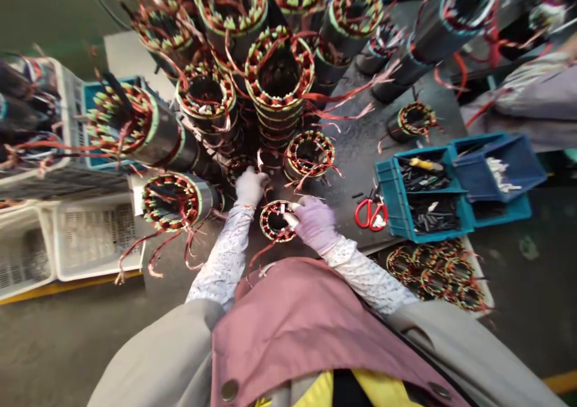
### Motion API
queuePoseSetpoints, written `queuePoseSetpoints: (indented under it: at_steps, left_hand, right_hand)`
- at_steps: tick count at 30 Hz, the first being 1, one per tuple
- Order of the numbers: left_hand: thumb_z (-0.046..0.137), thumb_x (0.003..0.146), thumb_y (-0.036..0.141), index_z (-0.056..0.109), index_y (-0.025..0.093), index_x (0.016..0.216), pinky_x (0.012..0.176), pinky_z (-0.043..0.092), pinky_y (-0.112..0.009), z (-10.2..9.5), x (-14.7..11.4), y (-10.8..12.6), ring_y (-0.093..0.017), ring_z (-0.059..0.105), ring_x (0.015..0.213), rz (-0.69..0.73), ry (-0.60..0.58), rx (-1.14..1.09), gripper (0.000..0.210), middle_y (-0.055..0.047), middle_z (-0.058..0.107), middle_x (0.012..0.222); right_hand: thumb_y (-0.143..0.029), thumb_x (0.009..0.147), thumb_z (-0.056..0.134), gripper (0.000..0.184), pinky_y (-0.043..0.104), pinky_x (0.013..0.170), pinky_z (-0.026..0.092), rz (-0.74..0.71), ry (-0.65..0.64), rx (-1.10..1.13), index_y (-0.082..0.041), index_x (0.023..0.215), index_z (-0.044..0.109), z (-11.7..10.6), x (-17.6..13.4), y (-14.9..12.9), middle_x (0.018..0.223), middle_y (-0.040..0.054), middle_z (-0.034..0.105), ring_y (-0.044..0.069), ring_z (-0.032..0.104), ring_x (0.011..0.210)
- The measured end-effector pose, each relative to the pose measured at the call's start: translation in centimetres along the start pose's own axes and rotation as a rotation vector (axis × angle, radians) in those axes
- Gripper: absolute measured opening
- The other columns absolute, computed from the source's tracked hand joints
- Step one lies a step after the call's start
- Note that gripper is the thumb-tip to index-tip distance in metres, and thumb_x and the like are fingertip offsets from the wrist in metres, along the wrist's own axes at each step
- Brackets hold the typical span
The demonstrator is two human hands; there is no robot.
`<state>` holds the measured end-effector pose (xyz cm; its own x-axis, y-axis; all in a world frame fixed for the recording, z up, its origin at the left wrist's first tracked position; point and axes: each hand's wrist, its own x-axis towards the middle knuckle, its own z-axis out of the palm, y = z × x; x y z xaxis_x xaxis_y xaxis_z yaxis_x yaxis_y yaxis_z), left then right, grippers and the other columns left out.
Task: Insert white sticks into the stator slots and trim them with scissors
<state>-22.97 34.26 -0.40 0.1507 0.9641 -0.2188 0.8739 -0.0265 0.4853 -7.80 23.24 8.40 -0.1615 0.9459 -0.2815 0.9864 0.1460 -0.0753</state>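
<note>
A small motor stator (262, 228) with red windings and a pale green rim stands upright on the table close to my body. My right hand (315, 222), in a purple glove with white-covered fingertips, grips its right rim. Just beyond, my left hand (251, 187) in a pale glove is closed at the near edge of a dark, wound stator (234, 168). What its curled fingers hold, if anything, is hidden. Another short stator (310, 154) with loose copper leads stands to the right of my left hand.
Tall stacked stators (279, 103) crowd the far side. At left a large stator (174, 201) lies tilted beside white crates (97, 238). Right are red scissors (370, 214), blue bins (417, 235) of black pieces, and a tray of stators (435, 275). Another person's sleeve (536, 94) shows far right.
</note>
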Motion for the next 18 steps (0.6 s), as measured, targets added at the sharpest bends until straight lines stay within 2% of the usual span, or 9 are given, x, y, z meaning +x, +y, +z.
queuePoseSetpoints:
  at_steps: [3, 5, 7, 9, 11, 12, 14, 16, 18]
  left_hand:
    - [0.067, 0.076, 0.03, 0.074, 0.02, 0.09, 0.081, 0.046, -0.038, 0.4, 0.3, 0.3, -0.029, 0.06, 0.095, 0.021, -0.034, -0.01, 0.018, -0.012, 0.061, 0.107]
    - [0.065, 0.078, 0.029, 0.072, 0.02, 0.09, 0.087, 0.046, -0.037, -0.2, -1.1, 0.6, -0.027, 0.059, 0.102, 0.032, 0.024, -0.049, 0.016, -0.01, 0.06, 0.115]
    - [0.059, 0.084, 0.027, 0.07, 0.02, 0.091, 0.091, 0.045, -0.032, -0.9, -3.8, 0.8, -0.021, 0.058, 0.105, 0.076, 0.175, -0.188, 0.015, -0.007, 0.06, 0.117]
    - [0.053, 0.088, 0.026, 0.068, 0.02, 0.09, 0.091, 0.046, -0.027, -1.3, -7.5, 0.8, -0.016, 0.059, 0.101, 0.14, 0.34, -0.37, 0.016, -0.005, 0.063, 0.109]
    - [0.051, 0.089, 0.024, 0.065, 0.02, 0.094, 0.089, 0.048, -0.025, -1.5, -11.2, 0.7, -0.014, 0.06, 0.099, 0.162, 0.417, -0.449, 0.016, -0.004, 0.064, 0.105]
    - [0.052, 0.089, 0.025, 0.063, 0.02, 0.101, 0.089, 0.048, -0.025, -1.5, -12.6, 0.5, -0.014, 0.06, 0.1, 0.161, 0.414, -0.431, 0.017, -0.005, 0.063, 0.107]
    - [0.059, 0.085, 0.028, 0.055, 0.019, 0.12, 0.087, 0.05, -0.027, -1.5, -14.2, 0.6, -0.017, 0.06, 0.105, 0.171, 0.331, -0.296, 0.037, -0.008, 0.059, 0.12]
    - [0.063, 0.082, 0.031, 0.043, 0.02, 0.134, 0.086, 0.05, -0.032, -1.7, -14.2, 1.4, -0.023, 0.058, 0.109, 0.249, 0.168, -0.064, 0.057, -0.013, 0.051, 0.133]
    - [0.056, 0.086, 0.027, 0.045, 0.021, 0.134, 0.088, 0.048, -0.039, -1.8, -13.0, 2.9, -0.026, 0.058, 0.11, 0.344, -0.016, 0.155, 0.049, -0.015, 0.05, 0.135]
  right_hand:
    - [-0.044, 0.086, 0.057, 0.034, 0.036, 0.078, 0.041, -0.066, -0.089, -0.093, -0.018, 0.103, 0.069, 0.2, 1.7, -0.8, 0.104, 0.014, 0.062, 0.027, 0.055, 0.097]
    - [-0.038, 0.088, 0.054, 0.029, 0.036, 0.08, 0.04, -0.063, -0.079, -0.065, -0.018, 0.102, 0.069, 1.2, 2.3, -0.7, 0.103, 0.0134, 0.063, 0.025, 0.054, 0.096]
    - [-0.032, 0.089, 0.052, 0.024, 0.035, 0.081, 0.04, -0.115, -0.043, -0.012, -0.018, 0.098, 0.07, 2.3, 2.5, -0.2, 0.101, 0.0116, 0.064, 0.024, 0.054, 0.095]
    - [-0.028, 0.088, 0.053, 0.021, 0.035, 0.079, 0.04, -0.262, -0.009, 0.018, -0.019, 0.094, 0.071, 3.1, 2.2, 0.5, 0.1, 0.0106, 0.065, 0.023, 0.054, 0.092]
    - [-0.026, 0.088, 0.053, 0.02, 0.034, 0.077, 0.041, -0.439, 0.044, 0.052, -0.019, 0.093, 0.071, 3.4, 1.6, 1.5, 0.098, 0.0093, 0.066, 0.021, 0.054, 0.089]
    - [-0.025, 0.089, 0.052, 0.019, 0.034, 0.076, 0.042, -0.499, 0.092, 0.083, -0.02, 0.092, 0.071, 3.4, 1.2, 2.1, 0.098, 0.0083, 0.067, 0.021, 0.054, 0.087]
    - [-0.027, 0.09, 0.051, 0.019, 0.034, 0.079, 0.044, -0.512, 0.222, 0.159, -0.021, 0.091, 0.07, 3.3, 0.3, 3.3, 0.098, 0.0069, 0.067, 0.019, 0.055, 0.088]
    - [-0.028, 0.09, 0.052, 0.02, 0.035, 0.085, 0.045, -0.457, 0.314, 0.203, -0.02, 0.097, 0.068, 3.2, -0.5, 4.5, 0.103, 0.0081, 0.066, 0.02, 0.056, 0.095]
    - [-0.031, 0.087, 0.056, 0.026, 0.038, 0.091, 0.045, -0.436, 0.287, 0.183, -0.016, 0.107, 0.066, 3.2, -1.0, 5.3, 0.114, 0.0114, 0.063, 0.024, 0.055, 0.104]
